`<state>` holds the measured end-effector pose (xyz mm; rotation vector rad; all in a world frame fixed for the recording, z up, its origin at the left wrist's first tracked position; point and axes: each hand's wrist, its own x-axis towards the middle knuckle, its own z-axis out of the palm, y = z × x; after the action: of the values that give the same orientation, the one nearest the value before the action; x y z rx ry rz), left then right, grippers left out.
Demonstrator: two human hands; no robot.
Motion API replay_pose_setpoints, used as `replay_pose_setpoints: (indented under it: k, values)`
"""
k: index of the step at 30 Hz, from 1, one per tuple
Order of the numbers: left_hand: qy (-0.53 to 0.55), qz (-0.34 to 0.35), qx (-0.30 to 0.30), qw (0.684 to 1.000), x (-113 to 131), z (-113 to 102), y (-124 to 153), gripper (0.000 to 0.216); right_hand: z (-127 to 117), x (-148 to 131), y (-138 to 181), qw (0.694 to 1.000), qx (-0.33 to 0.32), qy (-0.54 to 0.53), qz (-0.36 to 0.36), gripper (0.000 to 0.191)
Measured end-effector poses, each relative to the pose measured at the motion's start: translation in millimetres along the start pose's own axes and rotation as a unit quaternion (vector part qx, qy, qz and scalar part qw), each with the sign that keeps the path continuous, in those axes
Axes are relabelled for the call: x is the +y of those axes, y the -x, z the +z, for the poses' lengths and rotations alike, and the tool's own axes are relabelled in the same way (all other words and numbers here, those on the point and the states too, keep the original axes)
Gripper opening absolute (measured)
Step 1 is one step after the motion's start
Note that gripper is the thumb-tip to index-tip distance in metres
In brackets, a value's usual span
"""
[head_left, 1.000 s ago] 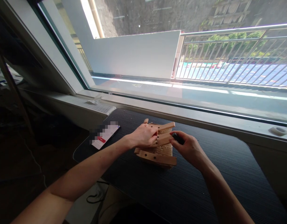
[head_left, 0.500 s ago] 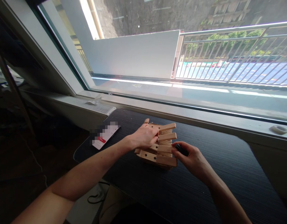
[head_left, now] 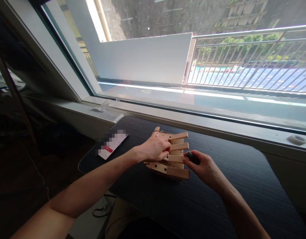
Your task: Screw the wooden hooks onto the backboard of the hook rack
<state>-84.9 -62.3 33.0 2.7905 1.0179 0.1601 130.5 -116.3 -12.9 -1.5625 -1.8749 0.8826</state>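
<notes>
Several pale wooden strips with dark round holes or screw heads lie side by side like fingers on a ridged tan base, making one wooden piece (head_left: 177,172) at the table's middle. My left hand (head_left: 156,147) rests over its left part, fingers curled down between the strips; what they pinch is hidden. At the right ends of the strips, my right hand (head_left: 204,164) is closed round a small black object (head_left: 193,158), whose kind I cannot make out. Its thumb and fingertips touch or nearly touch the end of one middle strip.
The dark wood-grain table (head_left: 232,186) has a rounded right corner. A phone (head_left: 108,151), partly pixelated, lies at its left. Behind run a window sill (head_left: 148,111) and a vent grille (head_left: 105,114) with crumpled clear plastic. A tape roll (head_left: 297,139) sits at far right.
My left hand has shifted slightly to the right over the strips, its fingers curling a little more. My right hand stays at nearly the same place.
</notes>
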Motion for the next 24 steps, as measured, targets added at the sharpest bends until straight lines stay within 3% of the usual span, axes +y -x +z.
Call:
replay_pose_setpoints:
  k: [7, 24]
  values:
    - [-0.050, 0.012, -0.008, 0.999, 11, -2, 1, 0.012, 2, 4, 0, 1.000, 0.007, -0.009, -0.008, 0.029]
    - [-0.096, 0.023, -0.019, 0.995, 12, 11, -1, 0.013, 4, 9, 0, 1.000, -0.007, -0.020, 0.001, 0.029]
